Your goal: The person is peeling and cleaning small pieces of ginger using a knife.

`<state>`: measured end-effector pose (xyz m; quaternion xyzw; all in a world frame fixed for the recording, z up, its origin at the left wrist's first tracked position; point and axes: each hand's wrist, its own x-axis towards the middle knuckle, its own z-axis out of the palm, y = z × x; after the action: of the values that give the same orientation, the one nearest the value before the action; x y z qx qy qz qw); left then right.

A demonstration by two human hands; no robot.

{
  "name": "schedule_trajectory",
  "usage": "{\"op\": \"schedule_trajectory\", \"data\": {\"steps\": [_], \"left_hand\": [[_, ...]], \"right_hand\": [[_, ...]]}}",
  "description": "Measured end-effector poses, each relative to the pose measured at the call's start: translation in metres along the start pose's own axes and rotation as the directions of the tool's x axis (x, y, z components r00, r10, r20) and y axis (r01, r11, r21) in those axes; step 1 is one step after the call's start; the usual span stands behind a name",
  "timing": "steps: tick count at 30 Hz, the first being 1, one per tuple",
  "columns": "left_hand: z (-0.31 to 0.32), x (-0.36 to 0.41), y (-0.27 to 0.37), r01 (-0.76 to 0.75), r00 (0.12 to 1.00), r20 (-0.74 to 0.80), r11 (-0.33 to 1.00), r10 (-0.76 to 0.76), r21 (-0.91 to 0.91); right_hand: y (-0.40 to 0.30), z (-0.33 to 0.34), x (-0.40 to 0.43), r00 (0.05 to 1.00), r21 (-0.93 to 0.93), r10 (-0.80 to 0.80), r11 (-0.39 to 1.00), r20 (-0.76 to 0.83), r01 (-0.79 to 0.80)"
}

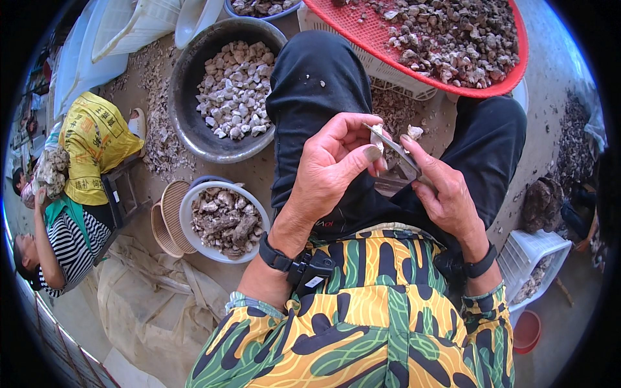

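Observation:
My left hand (332, 165) pinches a small whitish chunk (377, 138) between thumb and fingers above my lap. In my right hand (446, 196) is a knife (395, 148), its blade lying against that chunk. Another pale piece (415, 132) shows just beyond my right index fingertip; whether it is stuck there or held I cannot tell. Both hands are between my knees, over dark trousers (318, 82). Beyond them a red plastic mesh tray (368, 36) carries a heap of brown, rough-skinned chunks (456, 43). My right palm hides the knife's handle.
A dark metal basin (187, 116) of pale chunks stands left of my knee. Nearer are a white bowl (187, 220) of unpeeled pieces and woven baskets (175, 218). Another person (77, 228) sits far left. At right are a white crate (519, 257) and red bucket (527, 330). Peelings litter the floor.

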<state>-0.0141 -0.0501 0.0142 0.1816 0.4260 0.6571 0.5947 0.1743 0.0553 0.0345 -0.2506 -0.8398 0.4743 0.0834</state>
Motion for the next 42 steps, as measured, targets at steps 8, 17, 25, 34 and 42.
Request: {"op": "schedule_trajectory", "data": {"steps": [8, 17, 25, 34, 42], "left_hand": [[0.001, 0.001, 0.0, -0.001, 1.0, 0.007, 1.0, 0.001, -0.001], [0.003, 0.003, -0.001, 0.005, 1.0, -0.004, 1.0, -0.005, 0.02], [0.005, 0.003, 0.0, 0.019, 1.0, -0.015, 0.998, -0.018, 0.055], [0.008, 0.005, 0.0, 0.043, 0.999, -0.028, 0.997, -0.041, 0.058], [0.011, 0.006, 0.0, 0.045, 0.999, -0.033, 0.997, -0.043, 0.067]], "right_hand": [[0.002, 0.0, 0.0, 0.999, 0.041, 0.045, 0.998, 0.019, -0.046], [0.005, 0.001, 0.002, 0.998, 0.049, 0.055, 0.997, 0.022, -0.056], [0.01, 0.003, 0.003, 0.998, 0.057, 0.056, 0.997, 0.02, -0.057], [0.013, 0.004, 0.004, 0.999, 0.066, 0.038, 0.997, 0.003, -0.039], [0.013, 0.004, 0.004, 0.997, 0.081, 0.081, 0.993, 0.015, -0.082]]}}
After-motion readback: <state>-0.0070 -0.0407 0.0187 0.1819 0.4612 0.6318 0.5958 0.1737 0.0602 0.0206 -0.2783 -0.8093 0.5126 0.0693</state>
